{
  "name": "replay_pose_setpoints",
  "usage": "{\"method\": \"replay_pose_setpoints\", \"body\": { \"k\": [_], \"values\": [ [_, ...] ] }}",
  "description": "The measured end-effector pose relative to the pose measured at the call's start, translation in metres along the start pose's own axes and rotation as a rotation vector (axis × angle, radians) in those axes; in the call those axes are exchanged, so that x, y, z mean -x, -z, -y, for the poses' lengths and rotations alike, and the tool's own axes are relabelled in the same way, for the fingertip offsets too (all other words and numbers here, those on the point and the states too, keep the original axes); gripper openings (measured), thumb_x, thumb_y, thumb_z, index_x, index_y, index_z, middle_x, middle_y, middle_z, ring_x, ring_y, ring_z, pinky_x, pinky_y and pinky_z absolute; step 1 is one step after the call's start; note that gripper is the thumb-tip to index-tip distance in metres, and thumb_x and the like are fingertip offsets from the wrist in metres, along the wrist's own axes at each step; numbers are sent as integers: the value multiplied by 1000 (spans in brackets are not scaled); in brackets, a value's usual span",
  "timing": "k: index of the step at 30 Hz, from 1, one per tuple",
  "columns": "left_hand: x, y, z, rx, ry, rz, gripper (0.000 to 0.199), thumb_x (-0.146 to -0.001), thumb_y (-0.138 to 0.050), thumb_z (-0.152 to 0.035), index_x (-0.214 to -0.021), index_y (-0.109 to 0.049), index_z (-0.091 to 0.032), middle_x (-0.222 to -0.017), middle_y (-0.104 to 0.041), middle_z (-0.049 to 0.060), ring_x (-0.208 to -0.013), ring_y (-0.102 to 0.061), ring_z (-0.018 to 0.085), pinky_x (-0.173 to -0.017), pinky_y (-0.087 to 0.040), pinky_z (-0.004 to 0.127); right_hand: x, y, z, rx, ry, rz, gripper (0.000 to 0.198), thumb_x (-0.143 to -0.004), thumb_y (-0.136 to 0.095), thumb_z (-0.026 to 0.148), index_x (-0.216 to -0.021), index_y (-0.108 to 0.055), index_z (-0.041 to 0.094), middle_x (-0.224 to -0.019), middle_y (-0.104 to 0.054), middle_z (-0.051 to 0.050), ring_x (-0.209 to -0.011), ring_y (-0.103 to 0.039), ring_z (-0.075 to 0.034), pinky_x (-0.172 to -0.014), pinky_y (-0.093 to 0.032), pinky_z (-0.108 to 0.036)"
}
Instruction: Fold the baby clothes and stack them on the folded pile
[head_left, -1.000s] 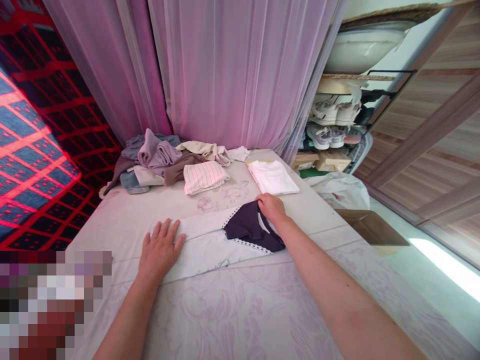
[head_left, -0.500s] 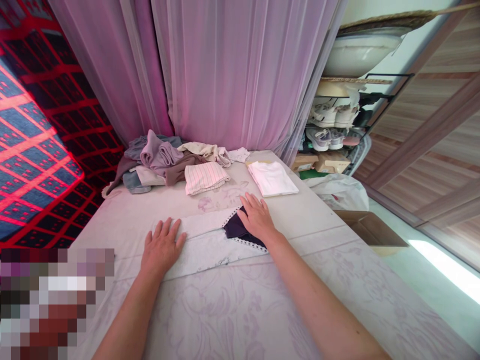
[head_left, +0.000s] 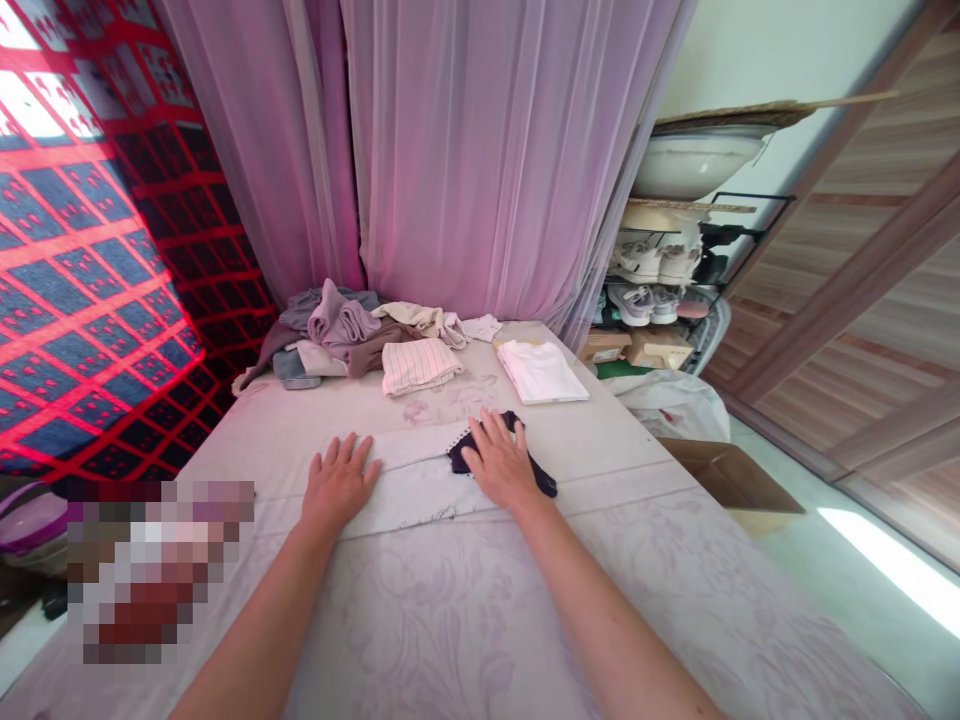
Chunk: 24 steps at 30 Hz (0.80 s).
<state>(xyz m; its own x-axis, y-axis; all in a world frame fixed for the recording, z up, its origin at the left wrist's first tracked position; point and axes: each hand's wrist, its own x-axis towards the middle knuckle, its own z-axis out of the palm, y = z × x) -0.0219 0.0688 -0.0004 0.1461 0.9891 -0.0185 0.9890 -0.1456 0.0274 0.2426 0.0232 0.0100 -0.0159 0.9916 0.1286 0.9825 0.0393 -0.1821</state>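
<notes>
A pale, faintly patterned garment (head_left: 411, 490) lies flat in a long strip across the bed. At its right end is a dark navy section (head_left: 460, 459) with a white lace edge on its left side; parts of it stick out above and to the right of my fingers. My right hand (head_left: 501, 462) lies on this dark section, palm down with fingers spread, hiding its middle. My left hand (head_left: 341, 483) rests flat on the strip's left end, fingers apart. Neither hand grips the cloth.
Behind the garment are a folded striped cloth (head_left: 421, 367), a heap of crumpled clothes (head_left: 341, 325) and a folded white shirt (head_left: 544, 372). A purple curtain (head_left: 480, 160) hangs at the back. Right of the bed stand a shoe rack (head_left: 645, 300) and an open cardboard box (head_left: 727, 475).
The dark section has changed shape: its lower lace edge no longer shows, and dark ends now stick out past my right hand. Both hands stay flat. The view has shifted slightly.
</notes>
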Motion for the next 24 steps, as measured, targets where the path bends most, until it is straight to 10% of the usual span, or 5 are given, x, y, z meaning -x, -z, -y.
{"method": "replay_pose_setpoints", "body": {
  "k": [4, 18, 24],
  "values": [
    [-3, 7, 1, 8, -5, 61, 58, -95, -24, -49, -148, -29, -25, -157, -23, 6, -143, -18, 30, -112, -19, 53, 13, -9, 5, -36, 53, 197, 61, -95, -23, 51, -148, -29, 23, -157, -21, -6, -144, -14, -23, -113, -2, -54],
    [67, -11, -20, -15, -1, -122, 68, -90, -36, -59, -145, -36, -20, -155, -26, 11, -143, -21, 31, -114, -12, 53, 53, -21, 37, -115, 19, 66, 67, -88, -44, 50, -148, -28, 23, -157, -18, -11, -143, -15, -28, -111, -7, -56],
    [86, -11, 0, 21, 230, -257, 61, -93, -35, -46, -143, -38, -12, -151, -34, 15, -139, -29, 32, -111, -21, 49, 64, -40, 17, -214, 14, -312, 48, -91, -38, 29, -136, -48, 20, -145, -43, -12, -134, -36, -24, -111, -20, -49]
  ]
}}
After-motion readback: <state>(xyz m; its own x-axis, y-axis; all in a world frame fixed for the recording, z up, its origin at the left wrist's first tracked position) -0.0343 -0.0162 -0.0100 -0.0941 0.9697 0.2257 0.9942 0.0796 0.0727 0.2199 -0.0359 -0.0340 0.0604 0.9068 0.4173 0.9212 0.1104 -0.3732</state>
